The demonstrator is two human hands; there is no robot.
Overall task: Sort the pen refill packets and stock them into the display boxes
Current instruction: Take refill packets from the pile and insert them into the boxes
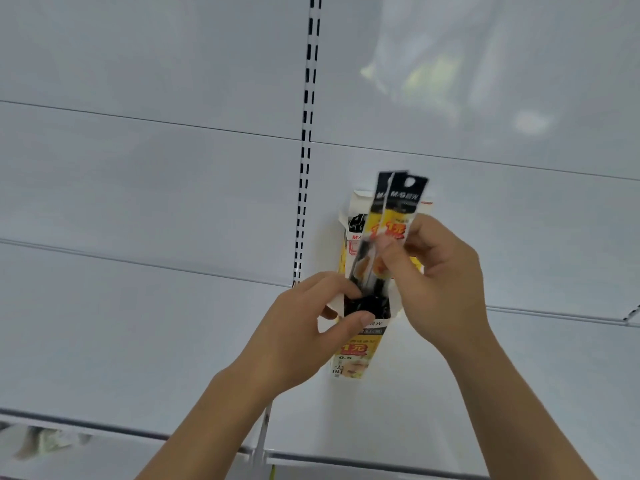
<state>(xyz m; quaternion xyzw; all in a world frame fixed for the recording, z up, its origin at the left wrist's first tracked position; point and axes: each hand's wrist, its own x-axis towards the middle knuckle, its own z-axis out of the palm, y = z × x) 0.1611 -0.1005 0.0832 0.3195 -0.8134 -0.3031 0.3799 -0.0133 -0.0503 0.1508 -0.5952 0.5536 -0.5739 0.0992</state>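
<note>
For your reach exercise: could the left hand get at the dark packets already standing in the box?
Probably yes. The left hand grips the box right at its open top, beside the dark packets. The right hand holds the other packets higher up, partly crowding the opening.

Both hands up at the display box

Left hand grips the box's open top, thumb across its front, fingers curled behind. Right hand, just above-right of the box, pinches two refill packets standing upright over its opening. Both forearms bare, reaching up from below.
</note>
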